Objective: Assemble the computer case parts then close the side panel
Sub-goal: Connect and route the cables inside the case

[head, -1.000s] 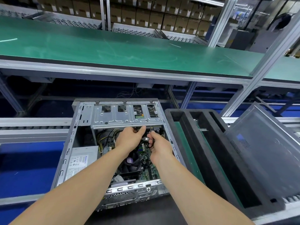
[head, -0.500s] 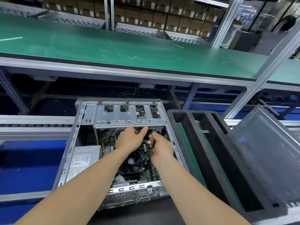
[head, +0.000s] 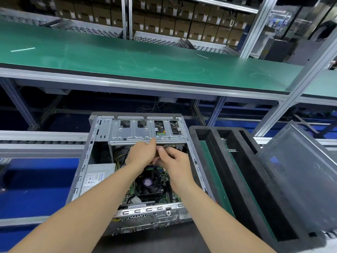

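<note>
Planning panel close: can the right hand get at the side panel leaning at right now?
Probably yes: the side panel leans uncovered past the black tray, though the right hand is busy pinching a connector inside the case.

The left hand (head: 140,154) and right hand (head: 174,162) hide whatever their fingertips meet under the silver metal drive cage (head: 138,133). The grey perforated metal side panel (head: 299,179) runs off the right edge.

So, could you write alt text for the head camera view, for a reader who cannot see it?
Two bare hands work inside an open grey metal computer case, below its silver metal drive cage; the right hand pinches a small dark connector, the left hand beside it. A grey metal side panel rests tilted by a black foam tray at right.
</note>
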A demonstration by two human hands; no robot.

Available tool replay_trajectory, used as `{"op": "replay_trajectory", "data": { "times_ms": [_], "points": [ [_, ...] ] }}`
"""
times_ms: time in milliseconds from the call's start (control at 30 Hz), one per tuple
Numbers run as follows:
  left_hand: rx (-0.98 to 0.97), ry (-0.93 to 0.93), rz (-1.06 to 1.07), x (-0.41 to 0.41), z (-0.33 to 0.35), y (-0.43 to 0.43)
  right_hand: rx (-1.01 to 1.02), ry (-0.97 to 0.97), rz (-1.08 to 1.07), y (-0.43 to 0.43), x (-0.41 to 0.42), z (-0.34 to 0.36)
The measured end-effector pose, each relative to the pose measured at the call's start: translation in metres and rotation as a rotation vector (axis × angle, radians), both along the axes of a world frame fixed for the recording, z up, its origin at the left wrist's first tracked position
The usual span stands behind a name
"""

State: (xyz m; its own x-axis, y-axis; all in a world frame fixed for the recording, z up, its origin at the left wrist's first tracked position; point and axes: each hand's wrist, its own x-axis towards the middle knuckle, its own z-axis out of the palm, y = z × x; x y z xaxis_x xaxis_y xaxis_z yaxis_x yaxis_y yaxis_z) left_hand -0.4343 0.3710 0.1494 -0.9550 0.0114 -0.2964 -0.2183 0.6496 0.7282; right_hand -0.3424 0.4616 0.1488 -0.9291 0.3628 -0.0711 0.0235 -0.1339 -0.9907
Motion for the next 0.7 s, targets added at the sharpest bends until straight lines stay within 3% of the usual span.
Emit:
{"op": "replay_trajectory", "data": {
  "times_ms": [100, 200, 267, 367, 500, 700],
  "points": [
    [0.134, -0.104, -0.121, 0.005, 0.0, 0.002, -0.104, -0.064, -0.102, -0.001, 0.0, 0.004],
    [0.136, 0.04, -0.226, 0.016, -0.003, 0.002, -0.137, -0.188, -0.228, 0.003, -0.004, 0.003],
    [0.244, 0.106, -0.241, 0.021, -0.003, 0.0, -0.094, -0.222, -0.277, 0.006, -0.006, 0.001],
    [0.572, -0.113, -0.184, 0.02, 0.001, 0.001, -0.063, -0.277, -0.365, 0.008, -0.007, -0.003],
    [0.714, -0.335, -0.069, 0.02, -0.008, 0.012, -0.019, -0.324, -0.447, 0.009, -0.011, -0.008],
    [0.861, -0.464, 0.064, 0.016, -0.012, 0.02, 0.034, -0.369, -0.499, 0.006, -0.016, -0.007]
  ]
}}
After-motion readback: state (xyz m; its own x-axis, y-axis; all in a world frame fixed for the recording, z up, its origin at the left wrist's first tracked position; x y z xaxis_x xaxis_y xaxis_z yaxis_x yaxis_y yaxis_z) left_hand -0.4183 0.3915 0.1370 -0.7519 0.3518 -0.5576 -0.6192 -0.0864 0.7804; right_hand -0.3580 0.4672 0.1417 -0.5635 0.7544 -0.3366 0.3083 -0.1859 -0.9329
